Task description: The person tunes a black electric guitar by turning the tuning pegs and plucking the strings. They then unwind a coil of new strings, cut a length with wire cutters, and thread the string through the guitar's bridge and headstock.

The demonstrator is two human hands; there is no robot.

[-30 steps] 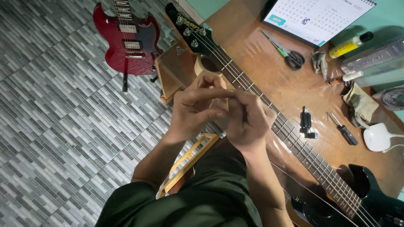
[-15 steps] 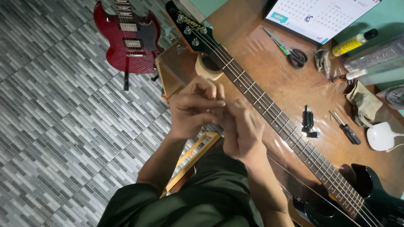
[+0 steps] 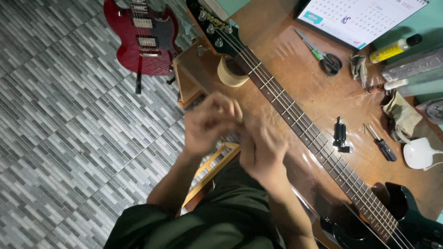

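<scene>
Both blurry hands, left hand and right hand, are being worked together beside the black bass neck; finger state can't be told, progress unclear.

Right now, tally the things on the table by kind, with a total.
Bass guitar: 1
Tape roll: 1
Scissors: 1
Screwdriver: 1
Black string winder: 1
Yellow bottle: 1
Calendar: 1
Total: 7

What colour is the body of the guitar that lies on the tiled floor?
Dark red, glossy: the electric guitar shows best in the head view.
</scene>
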